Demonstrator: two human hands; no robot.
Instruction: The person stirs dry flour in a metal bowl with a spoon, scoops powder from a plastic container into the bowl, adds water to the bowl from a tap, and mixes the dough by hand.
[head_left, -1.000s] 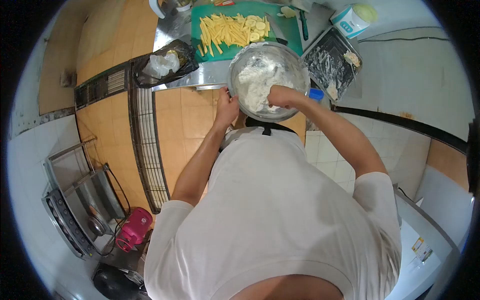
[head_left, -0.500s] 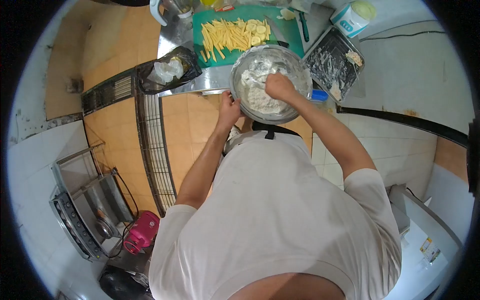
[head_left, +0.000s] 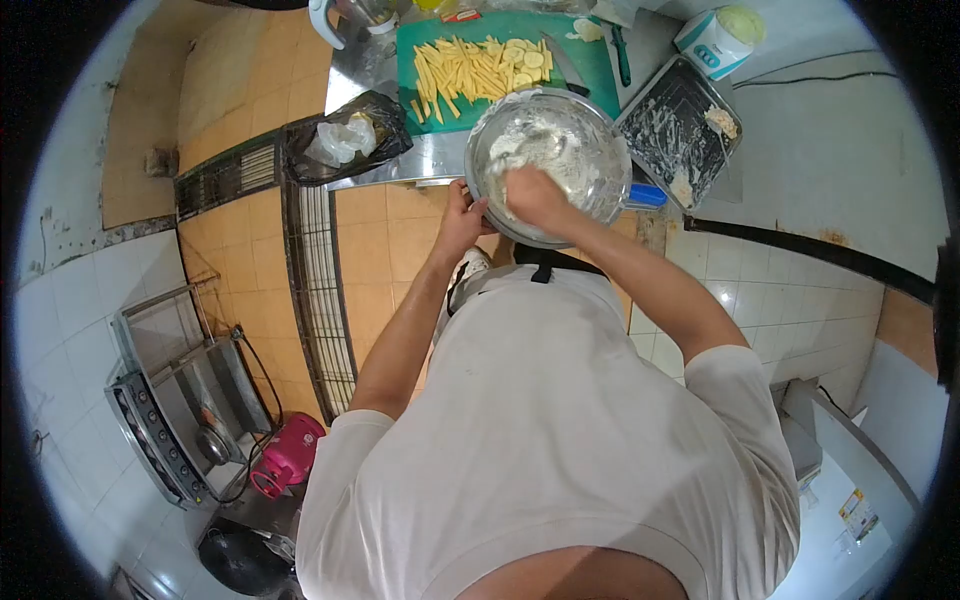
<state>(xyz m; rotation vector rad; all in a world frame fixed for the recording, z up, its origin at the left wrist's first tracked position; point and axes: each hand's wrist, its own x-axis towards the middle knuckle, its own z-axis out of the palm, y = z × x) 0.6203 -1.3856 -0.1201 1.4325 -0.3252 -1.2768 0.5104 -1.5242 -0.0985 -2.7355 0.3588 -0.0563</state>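
Observation:
A round metal bowl (head_left: 614, 165) sits at the front edge of the counter, close to my body. White flour (head_left: 565, 150) coats its bottom and walls. My left hand (head_left: 462, 220) grips the bowl's rim at the lower left, thumb and fingers closed on the edge. Inside the bowl, low and left of its middle, is my right hand (head_left: 538, 200), closed and smeared by motion; what it holds, if anything, is hidden. Behind the bowl, cut potato sticks and round slices (head_left: 470, 70) lie on a green cutting board (head_left: 590, 95), with a knife (head_left: 566, 68) at their right.
A black plastic bag (head_left: 385, 125) with a clear bag in it lies left of the bowl. To the right is a floury metal tray (head_left: 670, 130), near a blue handle (head_left: 646, 196). A white tub (head_left: 715, 45) stands behind. A pink gas cylinder (head_left: 288, 452) is on the floor at left.
My right hand has moved left and down inside the bowl, and the flour has shifted. My left hand keeps its hold on the rim. The whole view has shifted slightly.

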